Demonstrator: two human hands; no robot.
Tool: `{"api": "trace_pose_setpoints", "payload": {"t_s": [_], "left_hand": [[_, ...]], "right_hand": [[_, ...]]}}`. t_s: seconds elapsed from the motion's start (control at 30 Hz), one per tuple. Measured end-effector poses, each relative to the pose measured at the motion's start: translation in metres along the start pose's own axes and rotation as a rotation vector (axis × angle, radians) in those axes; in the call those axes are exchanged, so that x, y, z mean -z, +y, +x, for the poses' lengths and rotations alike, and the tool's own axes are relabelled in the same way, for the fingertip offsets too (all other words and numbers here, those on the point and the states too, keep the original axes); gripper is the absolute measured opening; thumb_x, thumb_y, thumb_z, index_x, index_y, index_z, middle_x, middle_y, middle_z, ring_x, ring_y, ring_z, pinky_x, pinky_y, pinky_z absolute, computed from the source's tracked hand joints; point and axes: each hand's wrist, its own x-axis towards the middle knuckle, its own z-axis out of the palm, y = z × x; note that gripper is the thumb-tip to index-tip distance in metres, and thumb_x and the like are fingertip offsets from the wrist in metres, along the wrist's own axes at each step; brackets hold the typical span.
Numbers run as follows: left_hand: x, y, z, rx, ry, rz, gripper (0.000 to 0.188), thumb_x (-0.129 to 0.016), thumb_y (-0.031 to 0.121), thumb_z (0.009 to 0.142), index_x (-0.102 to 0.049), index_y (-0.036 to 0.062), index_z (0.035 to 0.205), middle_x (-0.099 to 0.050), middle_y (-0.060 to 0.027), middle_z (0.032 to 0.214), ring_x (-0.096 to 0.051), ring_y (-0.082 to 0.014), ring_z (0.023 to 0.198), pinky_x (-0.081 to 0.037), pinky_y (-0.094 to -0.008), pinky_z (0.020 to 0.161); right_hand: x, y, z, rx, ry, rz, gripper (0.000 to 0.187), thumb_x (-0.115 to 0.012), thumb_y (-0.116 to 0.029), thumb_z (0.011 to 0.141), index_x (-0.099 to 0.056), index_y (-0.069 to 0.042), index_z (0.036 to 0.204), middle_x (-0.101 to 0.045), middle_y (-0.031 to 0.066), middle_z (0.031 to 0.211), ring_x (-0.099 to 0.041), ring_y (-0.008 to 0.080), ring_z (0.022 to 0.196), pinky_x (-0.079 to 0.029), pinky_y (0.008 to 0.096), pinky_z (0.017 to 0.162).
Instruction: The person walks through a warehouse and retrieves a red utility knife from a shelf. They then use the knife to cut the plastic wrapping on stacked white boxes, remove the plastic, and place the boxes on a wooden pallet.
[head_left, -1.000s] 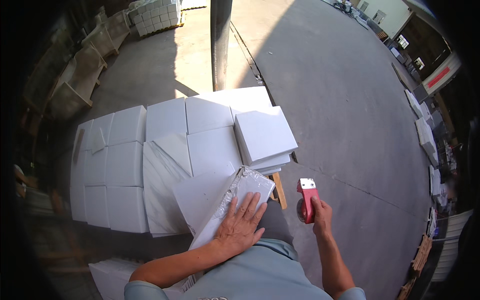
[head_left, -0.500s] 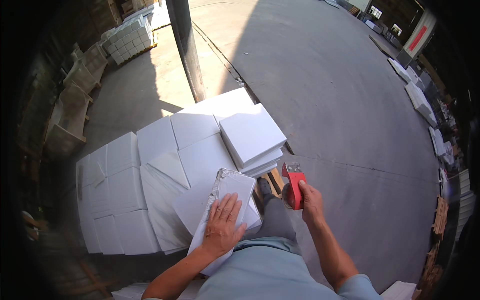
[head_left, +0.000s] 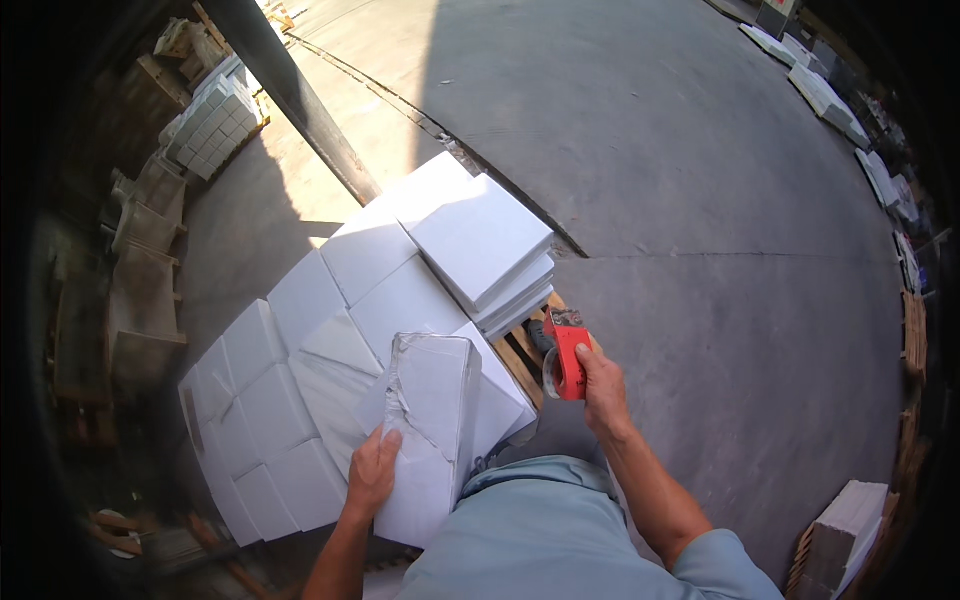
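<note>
In front of my body a white cardboard box [head_left: 433, 400] stands tilted, with a crumpled, torn-looking edge along its left side. My left hand [head_left: 373, 470] grips its left edge, the fingers partly hidden. My right hand [head_left: 602, 388] is closed around a red tape dispenser [head_left: 568, 362] with a clear roll, held to the right of the box and apart from it. Beneath and beyond the box spreads a load of white packages [head_left: 400, 305]. A short stack of white flat boxes [head_left: 484, 240] rises at its far right corner.
A wooden pallet [head_left: 516, 362] shows under the load, and my shoe [head_left: 541, 338] is beside it. A dark post [head_left: 290, 95] rises behind. Another white stack [head_left: 212, 130] stands at the far left, and a block of white slabs [head_left: 850, 525] at the lower right.
My left hand has gone from lying flat on the box to gripping its left edge. The box has turned more upright. My right hand still holds the tape dispenser; the view has swung.
</note>
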Motion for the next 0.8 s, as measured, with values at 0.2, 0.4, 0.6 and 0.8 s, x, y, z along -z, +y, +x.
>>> {"api": "trace_pose_setpoints", "payload": {"t_s": [0.2, 0.4, 0.6, 0.8], "left_hand": [[-0.011, -0.013, 0.014, -0.072, 0.069, 0.001, 0.043, -0.047, 0.033, 0.101, -0.058, -0.0011, 0.127, -0.061, -0.0234, 0.118, -0.061, -0.03, 0.102, -0.047, -0.0389, 0.088], [-0.007, 0.015, 0.023, 0.016, 0.135, 0.345, 0.043, -0.052, 0.038, 0.098, -0.062, 0.0007, 0.118, -0.055, -0.0253, 0.123, -0.057, -0.0438, 0.106, -0.048, -0.0462, 0.09], [0.0, -0.03, 0.005, -0.068, 0.041, -0.177, 0.049, -0.051, 0.037, 0.1, -0.061, -0.0082, 0.118, -0.052, -0.0235, 0.136, -0.052, -0.0341, 0.124, -0.039, -0.0387, 0.106], [0.025, -0.102, 0.008, 0.057, -0.198, -0.844, 0.061, -0.026, 0.045, 0.106, -0.048, -0.0024, 0.138, -0.049, -0.0156, 0.143, -0.048, -0.0239, 0.129, -0.034, -0.0327, 0.111]], "right_hand": [[-0.003, -0.001, 0.003, 0.003, 0.006, -0.08, 0.033, -0.057, -0.029, 0.098, -0.066, 0.002, 0.105, -0.065, 0.0049, 0.08, -0.059, 0.0107, 0.064, -0.049, 0.026, 0.056], [-0.012, -0.007, 0.011, -0.007, -0.063, -0.204, 0.037, -0.06, -0.034, 0.095, -0.066, 0.002, 0.1, -0.065, 0.0048, 0.079, -0.058, 0.0096, 0.064, -0.048, 0.0243, 0.057], [-0.043, -0.014, 0.021, 0.042, -0.124, -0.293, 0.037, -0.062, -0.036, 0.095, -0.065, 0.001, 0.1, -0.065, 0.0042, 0.082, -0.059, 0.0098, 0.065, -0.05, 0.0247, 0.061], [-0.1, -0.009, 0.032, 0.242, -0.218, -0.46, 0.034, -0.062, -0.034, 0.095, -0.062, -0.001, 0.102, -0.062, 0.0024, 0.086, -0.054, 0.0076, 0.07, -0.046, 0.0233, 0.065]]}}
